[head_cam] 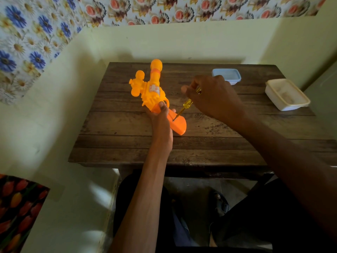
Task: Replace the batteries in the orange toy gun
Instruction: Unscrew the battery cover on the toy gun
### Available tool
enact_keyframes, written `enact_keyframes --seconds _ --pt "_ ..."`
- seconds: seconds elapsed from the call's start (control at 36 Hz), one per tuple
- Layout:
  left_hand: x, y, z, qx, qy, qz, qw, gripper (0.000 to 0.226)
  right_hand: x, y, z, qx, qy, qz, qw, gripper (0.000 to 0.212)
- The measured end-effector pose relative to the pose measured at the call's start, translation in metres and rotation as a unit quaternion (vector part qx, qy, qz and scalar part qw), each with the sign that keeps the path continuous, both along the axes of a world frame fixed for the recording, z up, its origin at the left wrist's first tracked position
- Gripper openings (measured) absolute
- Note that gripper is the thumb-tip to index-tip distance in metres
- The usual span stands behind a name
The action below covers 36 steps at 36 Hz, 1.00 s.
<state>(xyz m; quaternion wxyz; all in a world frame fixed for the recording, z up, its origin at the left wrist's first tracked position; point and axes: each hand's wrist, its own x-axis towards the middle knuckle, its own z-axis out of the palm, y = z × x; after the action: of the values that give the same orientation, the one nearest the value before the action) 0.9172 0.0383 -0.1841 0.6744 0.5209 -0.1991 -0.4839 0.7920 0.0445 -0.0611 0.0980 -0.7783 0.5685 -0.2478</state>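
Note:
The orange toy gun (151, 88) lies on the wooden table (182, 143), its barrel pointing away from me and its handle (177, 124) toward me. My left hand (160, 119) grips the gun where the handle meets the body. My right hand (211, 95) holds a yellow-handled screwdriver (186, 105). The screwdriver's thin shaft slants down to the left, and its tip touches the side of the handle.
A light blue lidded box (226, 76) stands at the back of the table, and a white plastic container (286, 94) sits near the right edge. Pale walls close in behind and on the left. My legs are under the table's front edge.

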Motion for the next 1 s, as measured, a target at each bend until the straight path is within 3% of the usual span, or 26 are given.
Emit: enact_keyframes --seconds 0.28,0.89,1.0 --pt "0.001 0.000 -0.001 -0.004 -0.002 -0.010 1.000 0.051 -0.004 0.000 0.006 0.026 -0.026 0.013 0.999 0.010" --pt "-0.001 0.001 0.000 -0.005 -0.008 -0.008 1.000 0.048 -0.005 -0.003 0.005 0.071 -0.076 0.031 0.994 0.017" --pt "-0.001 0.000 0.000 0.000 -0.009 -0.002 1.000 0.051 -0.004 -0.004 0.004 0.059 -0.082 0.034 0.994 0.010"
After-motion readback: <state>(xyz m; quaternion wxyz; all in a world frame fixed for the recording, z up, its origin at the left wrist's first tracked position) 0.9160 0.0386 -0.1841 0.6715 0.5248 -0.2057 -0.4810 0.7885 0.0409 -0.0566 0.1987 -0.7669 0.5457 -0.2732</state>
